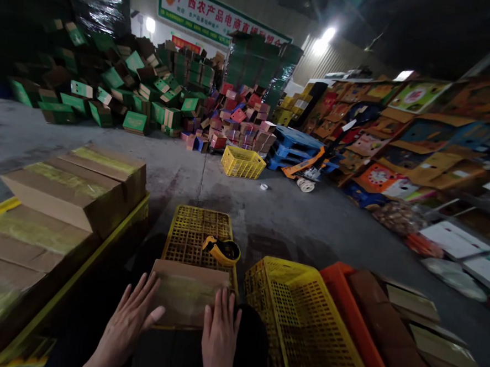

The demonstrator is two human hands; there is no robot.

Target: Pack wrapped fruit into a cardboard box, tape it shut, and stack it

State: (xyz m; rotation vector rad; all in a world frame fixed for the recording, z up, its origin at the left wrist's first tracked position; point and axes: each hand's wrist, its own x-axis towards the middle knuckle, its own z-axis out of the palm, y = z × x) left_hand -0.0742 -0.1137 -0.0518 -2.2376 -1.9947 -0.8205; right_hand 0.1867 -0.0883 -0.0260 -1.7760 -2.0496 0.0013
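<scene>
A brown cardboard box (186,299) with a strip of yellowish tape lies in front of me, at the near end of an overturned yellow crate (176,223). On its left edge rests my left hand (131,315), fingers stretched out and thumb apart. My right hand (221,326) lies flat along the right edge, its fingers extended. Just beyond the box, a yellow-and-black tape dispenser (222,251) sits on the crate. Neither hand grips anything; the box's underside is hidden.
Taped cartons (70,184) fill a yellow crate at left. To the right stand a yellow crate (303,314) and an orange crate (356,323) with flattened cardboard. Farther off are another yellow crate (243,162), a pallet jack (306,168), blue pallets (295,142) and heaped green boxes (135,121).
</scene>
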